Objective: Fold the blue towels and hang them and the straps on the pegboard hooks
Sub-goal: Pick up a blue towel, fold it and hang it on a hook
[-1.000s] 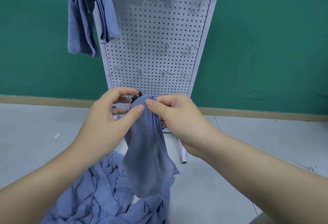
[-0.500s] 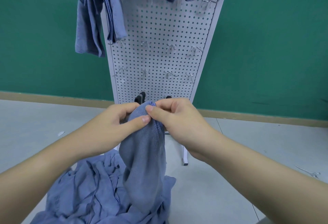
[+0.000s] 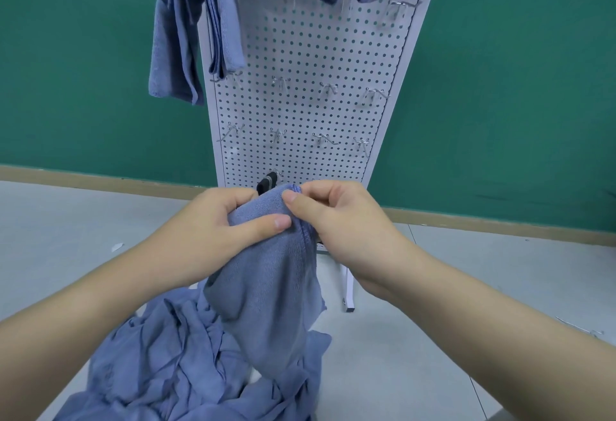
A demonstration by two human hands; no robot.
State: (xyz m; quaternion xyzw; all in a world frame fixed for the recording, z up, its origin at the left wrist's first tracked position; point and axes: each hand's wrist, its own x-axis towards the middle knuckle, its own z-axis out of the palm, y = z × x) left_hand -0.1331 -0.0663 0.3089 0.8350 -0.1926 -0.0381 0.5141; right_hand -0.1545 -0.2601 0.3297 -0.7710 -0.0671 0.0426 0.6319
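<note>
We have one view only, from our head, facing forward and down: our two forearms close below us, the white perforated metal pegboard (image 3: 310, 87) near at twelve o'clock, the green wall (image 3: 500, 87) behind.

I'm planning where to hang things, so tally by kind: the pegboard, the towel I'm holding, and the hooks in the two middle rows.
Pegboard: 1
Held towel: 1
Upper middle hooks: 4
Lower middle hooks: 4
Total: 10

light: bright, even | shadows: soft, faint | focus: slightly soft | edges: wide-angle bowing
</note>
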